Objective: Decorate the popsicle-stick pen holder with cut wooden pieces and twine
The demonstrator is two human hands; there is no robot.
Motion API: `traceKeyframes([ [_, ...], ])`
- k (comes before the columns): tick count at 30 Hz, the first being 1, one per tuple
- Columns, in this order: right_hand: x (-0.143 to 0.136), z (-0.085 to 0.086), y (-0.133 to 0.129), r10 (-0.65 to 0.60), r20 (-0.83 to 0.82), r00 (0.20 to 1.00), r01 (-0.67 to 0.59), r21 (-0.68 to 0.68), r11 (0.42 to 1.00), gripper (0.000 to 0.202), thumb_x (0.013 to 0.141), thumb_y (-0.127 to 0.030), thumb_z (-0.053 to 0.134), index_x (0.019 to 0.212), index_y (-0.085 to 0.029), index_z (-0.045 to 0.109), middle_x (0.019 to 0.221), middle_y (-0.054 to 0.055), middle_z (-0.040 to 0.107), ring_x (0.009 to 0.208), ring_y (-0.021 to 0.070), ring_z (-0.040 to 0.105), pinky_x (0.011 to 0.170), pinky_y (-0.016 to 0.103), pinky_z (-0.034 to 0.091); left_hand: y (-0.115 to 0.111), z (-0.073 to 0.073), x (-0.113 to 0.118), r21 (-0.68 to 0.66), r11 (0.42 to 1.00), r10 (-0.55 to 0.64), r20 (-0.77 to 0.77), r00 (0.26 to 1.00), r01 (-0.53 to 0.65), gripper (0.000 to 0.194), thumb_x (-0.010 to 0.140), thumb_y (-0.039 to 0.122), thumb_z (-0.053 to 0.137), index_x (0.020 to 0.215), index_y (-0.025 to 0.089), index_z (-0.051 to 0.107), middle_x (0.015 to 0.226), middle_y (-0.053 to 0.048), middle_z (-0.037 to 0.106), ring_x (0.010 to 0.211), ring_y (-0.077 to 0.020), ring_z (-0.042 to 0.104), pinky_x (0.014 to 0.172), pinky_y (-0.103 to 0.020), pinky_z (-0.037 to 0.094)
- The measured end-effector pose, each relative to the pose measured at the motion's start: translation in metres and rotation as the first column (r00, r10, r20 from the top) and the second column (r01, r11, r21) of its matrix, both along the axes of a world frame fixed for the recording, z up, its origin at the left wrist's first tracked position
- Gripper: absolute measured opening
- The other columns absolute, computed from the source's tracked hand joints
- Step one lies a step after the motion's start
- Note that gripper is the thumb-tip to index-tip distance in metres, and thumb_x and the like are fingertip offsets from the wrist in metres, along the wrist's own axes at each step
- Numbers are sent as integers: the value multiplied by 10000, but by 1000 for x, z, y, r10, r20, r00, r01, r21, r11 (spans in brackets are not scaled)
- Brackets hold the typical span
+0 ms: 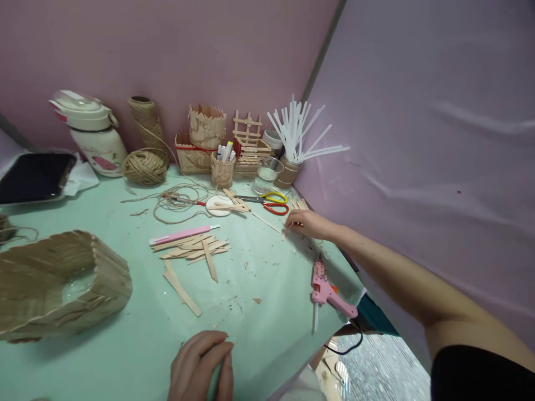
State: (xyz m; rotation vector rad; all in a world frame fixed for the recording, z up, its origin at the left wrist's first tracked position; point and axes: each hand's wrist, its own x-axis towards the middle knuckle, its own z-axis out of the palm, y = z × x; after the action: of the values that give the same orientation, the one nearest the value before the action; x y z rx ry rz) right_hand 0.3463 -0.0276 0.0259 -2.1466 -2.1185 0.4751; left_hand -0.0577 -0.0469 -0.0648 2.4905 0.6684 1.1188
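My right hand reaches out at the table's right edge, fingers bent downward, with nothing visible in them. Just behind it lie short wooden sticks, partly hidden by the hand. A thin pale strip rests to the left of its fingertips. Close to the front edge, my left hand hovers or rests over the table with loosely curved fingers and nothing visible in its grasp. Ahead of it are a loose pile of flat wooden sticks and a pink craft knife.
A pink glue gun lies by the right edge, its cord hanging down. A large stick-walled basket stands left. Scissors, twine, a cup of clear liquid, white glue sticks and a bottle line the back.
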Motion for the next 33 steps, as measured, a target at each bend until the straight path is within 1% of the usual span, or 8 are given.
traceKeyframes([
  [7,-2,-12,18,129,-76,989,-132,-32,991,37,778,-186,698,753,-182,671,876,58,618,904,189,547,836,288,411,-4,4,1,-41,999,29,4,1000,-29,181,811,142,593,975,212,623,968,-63,656,942,-199,627,802,-325,509],
  [13,-8,10,2,31,-91,995,-30,10,999,93,778,-139,641,710,-195,613,756,25,586,818,182,522,733,272,394,-10,9,2,-97,994,45,37,998,-42,186,813,134,588,975,218,623,977,-61,659,950,-207,627,813,-337,512],
  [17,-59,34,-33,-100,-156,983,122,142,982,59,883,-233,540,897,-207,591,835,28,616,727,158,532,665,271,408,-14,15,4,-148,987,72,67,995,-61,207,823,118,573,1001,213,618,974,-59,667,961,-204,626,828,-330,514],
  [19,-99,37,-54,-142,-395,908,214,144,966,70,905,-285,545,902,-235,594,816,12,635,725,158,559,659,270,430,-17,19,5,-160,986,71,98,993,-55,208,832,119,564,1012,210,612,962,-57,671,954,-201,627,830,-327,516],
  [21,-137,31,-73,-133,-516,846,207,88,974,82,916,-298,545,871,-254,598,810,5,649,727,160,581,660,276,445,-20,22,7,-181,983,69,130,989,-45,208,843,116,553,1026,205,602,958,-58,668,949,-197,624,834,-325,515],
  [24,-170,14,-88,-114,-513,850,197,109,974,141,942,-330,510,872,-254,606,845,23,649,774,175,589,687,296,452,-25,28,10,-227,973,72,148,986,-36,206,865,113,535,1044,200,586,965,-58,657,951,-185,616,844,-315,507],
  [29,-154,4,-81,-204,-541,816,347,175,921,156,917,-357,532,873,-229,610,762,9,615,685,153,551,625,272,421,-19,40,9,-318,944,116,57,992,-92,141,899,171,518,1005,205,604,980,-52,650,949,-180,612,828,-308,502],
  [33,-139,16,-66,-224,-553,803,341,117,933,170,883,-368,556,849,-215,622,734,-1,595,648,138,516,565,246,382,0,54,13,-372,907,123,-207,970,-195,158,900,234,520,1004,185,629,955,-53,649,922,-209,608,796,-346,504],
])
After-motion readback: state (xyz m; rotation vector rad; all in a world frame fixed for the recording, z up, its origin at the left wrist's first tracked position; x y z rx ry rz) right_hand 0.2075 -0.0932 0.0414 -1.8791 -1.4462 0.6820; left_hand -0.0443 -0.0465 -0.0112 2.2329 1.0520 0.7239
